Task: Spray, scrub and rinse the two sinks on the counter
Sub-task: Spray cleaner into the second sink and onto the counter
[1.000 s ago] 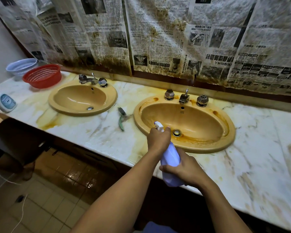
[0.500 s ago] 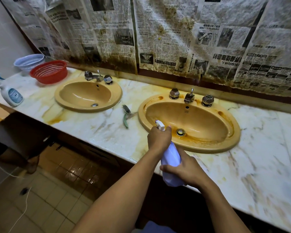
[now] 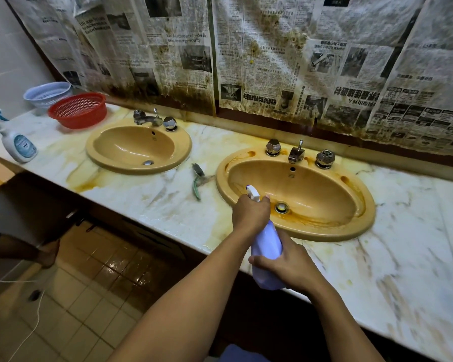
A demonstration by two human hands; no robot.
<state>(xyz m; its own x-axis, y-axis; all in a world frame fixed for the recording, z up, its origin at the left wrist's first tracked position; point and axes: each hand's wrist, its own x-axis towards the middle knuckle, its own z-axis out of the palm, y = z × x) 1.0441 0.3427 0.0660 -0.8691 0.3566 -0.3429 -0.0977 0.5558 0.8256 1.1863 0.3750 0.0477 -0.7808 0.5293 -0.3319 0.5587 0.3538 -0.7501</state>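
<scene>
Both hands on the spray bottle (image 3: pixel 268 239) — left hand (image 3: pixel 250 214) clenched round the trigger head, right hand (image 3: pixel 290 267) gripping the body. Long axis tilts away, nozzle over right sink (image 3: pixel 324 233), near-left wall — left sink (image 3: pixel 131 169) well apart, leftward.

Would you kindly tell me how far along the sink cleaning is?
Done: nothing visibly; the right sink is stained brown around its drain. In hand: left hand grips the spray bottle up top, right hand its body, nozzle toward that sink. Left: scrubbing, rinsing, and the left sink.
</scene>
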